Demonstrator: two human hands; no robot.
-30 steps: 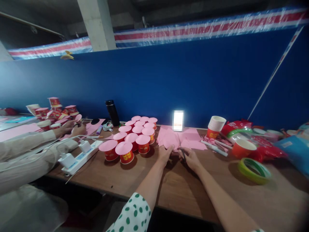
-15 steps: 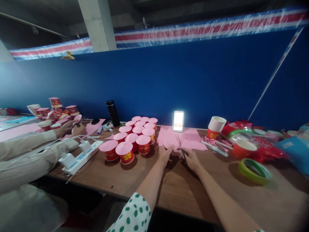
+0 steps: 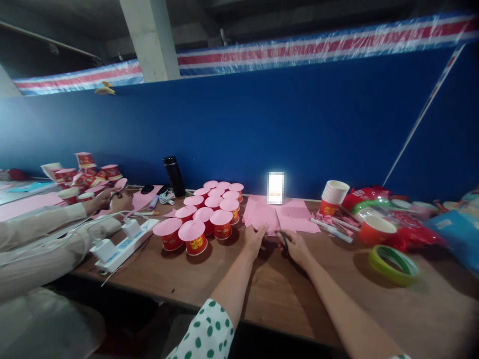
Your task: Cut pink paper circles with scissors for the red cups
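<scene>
I have the paper (image 3: 263,218) at the near edge of a spread of pink sheets (image 3: 301,217), in the middle of the counter (image 3: 209,269). My left hand (image 3: 255,240) is closed in a pinch on its near edge; my right hand (image 3: 294,244) is curled around the scissors (image 3: 278,219), which point away from me over the pink. From this far I can't fairly tell whether the blades are parted.

The counter is brown, wood-grained and scuffed, with my forearms' shadows across it. Behind the sheets a bright, blurred-out screen (image 3: 276,188) stands upright. Left of my hands sit red cups (image 3: 196,245) topped with pink discs, then a white power strip (image 3: 127,244) and, farther back, a black flask (image 3: 174,177). To the right I get a stack of cups (image 3: 333,197), pens (image 3: 337,233), a roll of tape (image 3: 374,262) and red bags (image 3: 419,229).

At far left, a co-worker's pale sleeves (image 3: 56,254) reach over the same counter. A blue partition (image 3: 243,124) runs along the back; above it I see striped sheeting (image 3: 318,52), a concrete pillar (image 3: 151,40) and a dim ceiling (image 3: 78,25).
</scene>
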